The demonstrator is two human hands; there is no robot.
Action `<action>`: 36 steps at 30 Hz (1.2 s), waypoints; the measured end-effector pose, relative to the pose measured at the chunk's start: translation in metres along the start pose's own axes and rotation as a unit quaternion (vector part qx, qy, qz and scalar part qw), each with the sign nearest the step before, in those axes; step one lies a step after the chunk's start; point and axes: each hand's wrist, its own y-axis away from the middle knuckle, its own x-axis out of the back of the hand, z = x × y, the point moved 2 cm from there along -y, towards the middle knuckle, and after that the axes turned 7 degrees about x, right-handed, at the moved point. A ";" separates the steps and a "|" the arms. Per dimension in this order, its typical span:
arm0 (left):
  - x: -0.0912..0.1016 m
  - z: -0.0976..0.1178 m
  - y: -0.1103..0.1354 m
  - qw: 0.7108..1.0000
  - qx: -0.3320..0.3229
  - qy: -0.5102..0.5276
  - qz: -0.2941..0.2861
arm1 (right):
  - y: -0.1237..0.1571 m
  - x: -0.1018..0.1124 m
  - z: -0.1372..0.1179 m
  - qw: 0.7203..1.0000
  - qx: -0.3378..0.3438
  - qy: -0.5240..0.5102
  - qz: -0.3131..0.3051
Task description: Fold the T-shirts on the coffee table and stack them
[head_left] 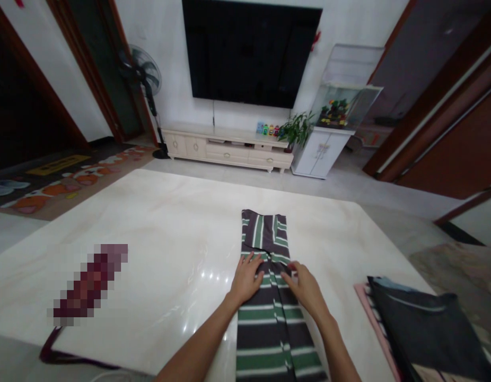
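A striped shirt (pixel 261 313), dark with green and white bands, lies on the pale table in a long, narrow fold. Its far end is turned over, so the stripes on that flap (pixel 262 231) run lengthwise. My left hand (pixel 247 278) rests flat on the cloth at the left edge, fingers spread, just below the flap. At the right edge, my right hand (pixel 303 286) has its thumb and forefinger closed on the shirt's side. The near end of the shirt runs out of the bottom of the view.
A stack of folded clothes (pixel 424 318), dark on top, lies at the table's right edge. On the left is a blurred dark red object (pixel 84 286) with a strap. Beyond the marble-look table (pixel 169 212) stand a low TV cabinet (pixel 229 151), a fan (pixel 146 74) and a fish tank (pixel 343 109).
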 end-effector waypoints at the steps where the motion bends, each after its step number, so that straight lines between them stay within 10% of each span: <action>1: 0.000 0.000 0.000 1.000 -0.001 -0.006 0.000 | 0.024 0.005 0.004 1.000 0.002 -0.001 -0.008; 8: 0.001 0.008 0.008 0.997 -0.009 -0.070 -0.034 | 0.138 -0.021 -0.009 0.992 0.042 0.100 -0.058; 20: 0.009 0.037 0.141 0.972 -0.129 -0.050 -0.190 | 0.133 -0.010 -0.041 0.978 0.083 0.083 -0.173; 30: 0.022 0.033 0.155 0.947 -0.185 -0.102 -0.240 | 0.063 0.015 0.024 0.996 0.000 0.006 -0.093; 36: 0.019 0.006 0.174 0.929 -0.284 -0.193 -0.140 | -0.040 0.019 0.072 0.994 -0.040 0.029 -0.101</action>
